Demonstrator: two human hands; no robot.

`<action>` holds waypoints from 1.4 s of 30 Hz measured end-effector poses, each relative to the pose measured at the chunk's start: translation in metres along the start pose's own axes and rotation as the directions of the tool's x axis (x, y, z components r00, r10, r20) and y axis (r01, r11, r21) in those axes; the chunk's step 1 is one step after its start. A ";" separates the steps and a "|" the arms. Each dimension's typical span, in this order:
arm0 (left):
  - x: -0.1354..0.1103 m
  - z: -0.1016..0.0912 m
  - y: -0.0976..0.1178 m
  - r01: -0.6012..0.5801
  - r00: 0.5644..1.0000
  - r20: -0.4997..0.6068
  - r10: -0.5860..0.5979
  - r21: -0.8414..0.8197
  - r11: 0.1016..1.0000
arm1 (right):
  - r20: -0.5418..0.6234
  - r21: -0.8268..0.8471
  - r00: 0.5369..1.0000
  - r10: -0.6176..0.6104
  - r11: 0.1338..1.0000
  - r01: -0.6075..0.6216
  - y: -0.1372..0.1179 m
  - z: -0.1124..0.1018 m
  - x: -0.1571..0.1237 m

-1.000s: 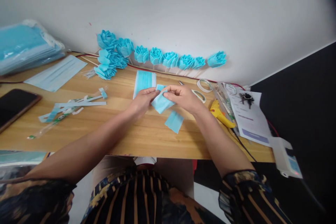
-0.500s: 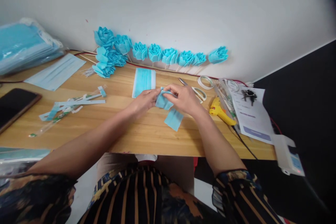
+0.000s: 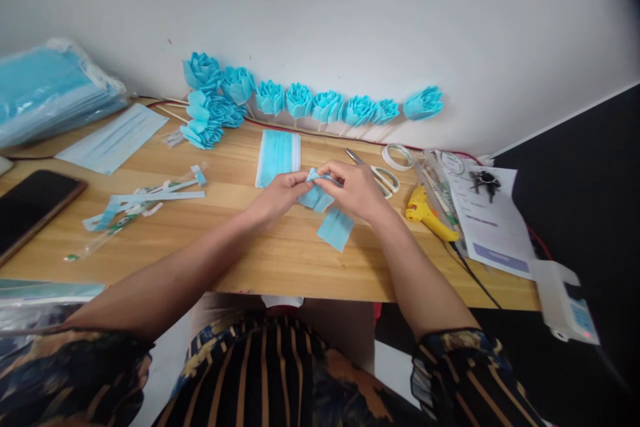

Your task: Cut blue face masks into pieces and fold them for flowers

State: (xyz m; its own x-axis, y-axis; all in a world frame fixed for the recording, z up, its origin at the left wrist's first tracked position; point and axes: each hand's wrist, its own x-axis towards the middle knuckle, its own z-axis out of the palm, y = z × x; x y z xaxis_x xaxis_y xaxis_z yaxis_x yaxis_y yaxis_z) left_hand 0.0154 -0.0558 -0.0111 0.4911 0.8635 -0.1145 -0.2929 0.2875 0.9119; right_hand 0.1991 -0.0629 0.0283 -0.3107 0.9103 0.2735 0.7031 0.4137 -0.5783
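Fabric (image 3: pixel 317 200): being pinched at its top by left hand (image 3: pixel 278 195) and right hand (image 3: pixel 354 187).
Edge (image 3: pixel 313 174): ideally being kept taut and evenly creased.

A thin light-blue piece of mask fabric (image 3: pixel 316 199), its upper edge bunched and creased between the fingertips of the left hand (image 3: pixel 281 193) and right hand (image 3: pixel 355 188), spreads loosely below them over the desk (image 3: pixel 280 250).
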 end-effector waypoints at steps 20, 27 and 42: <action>0.004 -0.007 0.006 0.068 0.987 -0.113 -0.116 -0.360 0.931 | 0.023 0.485 0.992 0.123 0.866 -0.119 0.021 0.012 0.007; -0.001 -0.011 0.011 0.110 0.994 0.058 -0.096 -0.337 0.935 | -0.041 0.426 0.993 0.114 0.901 -0.085 0.023 0.008 0.007; 0.007 -0.011 0.004 -0.107 0.994 0.005 0.110 -0.192 0.976 | -0.119 0.322 0.989 -0.084 0.939 0.118 0.019 0.007 0.007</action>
State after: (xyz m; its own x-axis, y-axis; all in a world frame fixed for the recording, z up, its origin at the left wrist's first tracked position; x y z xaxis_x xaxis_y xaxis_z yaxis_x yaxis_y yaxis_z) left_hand 0.0082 -0.0440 -0.0125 0.4604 0.8877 -0.0117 -0.4958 0.2680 0.8261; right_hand 0.2065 -0.0486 0.0138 -0.2900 0.8645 0.4105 0.4181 0.5003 -0.7582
